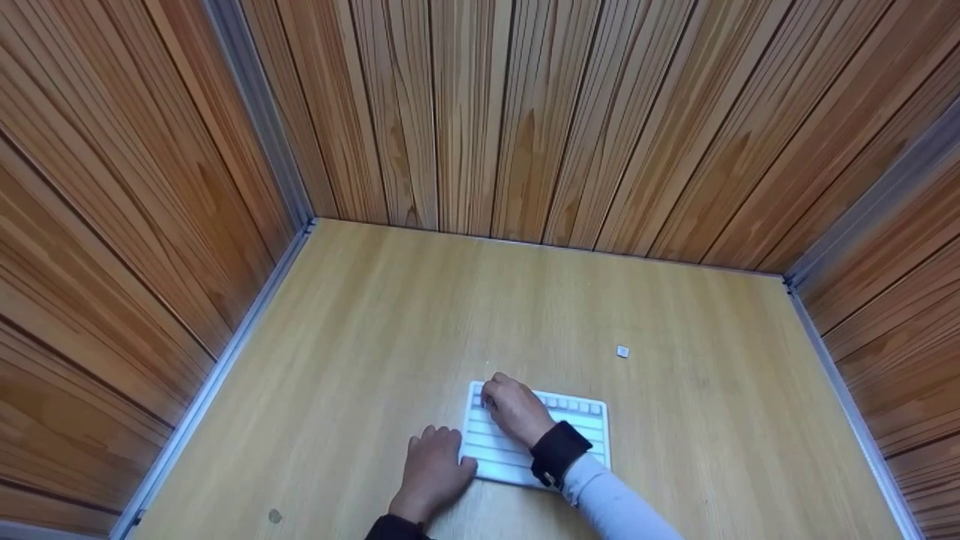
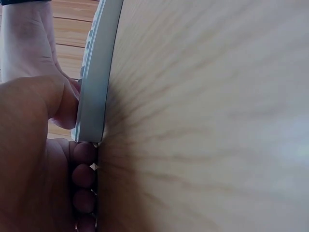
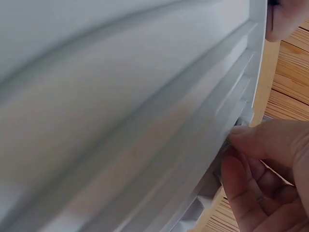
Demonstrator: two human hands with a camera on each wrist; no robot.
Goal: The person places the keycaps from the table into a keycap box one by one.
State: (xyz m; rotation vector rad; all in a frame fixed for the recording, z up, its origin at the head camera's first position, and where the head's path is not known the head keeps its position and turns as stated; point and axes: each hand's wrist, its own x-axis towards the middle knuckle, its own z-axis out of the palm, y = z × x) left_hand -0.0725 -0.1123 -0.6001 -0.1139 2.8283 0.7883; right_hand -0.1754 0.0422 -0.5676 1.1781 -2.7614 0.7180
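Observation:
A white tray (image 1: 525, 466) with raised ridges across it lies flat on the table, small pale tiles (image 1: 574, 406) lining part of its far row. My left hand (image 1: 435, 466) grips the tray's near left corner, thumb on one side and fingers against the left edge. In the left wrist view the fingertips (image 2: 84, 176) are down at the tabletop. Reaching over the tray, my right hand (image 1: 516, 409) pinches a small tile at the left part of the far row. The right thumb and fingers (image 3: 246, 140) mostly hide that tile.
One loose square tile (image 1: 622, 351) lies on the wooden table (image 1: 420, 315) beyond the tray, to the right. A dark spot (image 1: 275, 516) marks the near left tabletop. Wood-plank walls (image 1: 465, 112) enclose the back and both sides.

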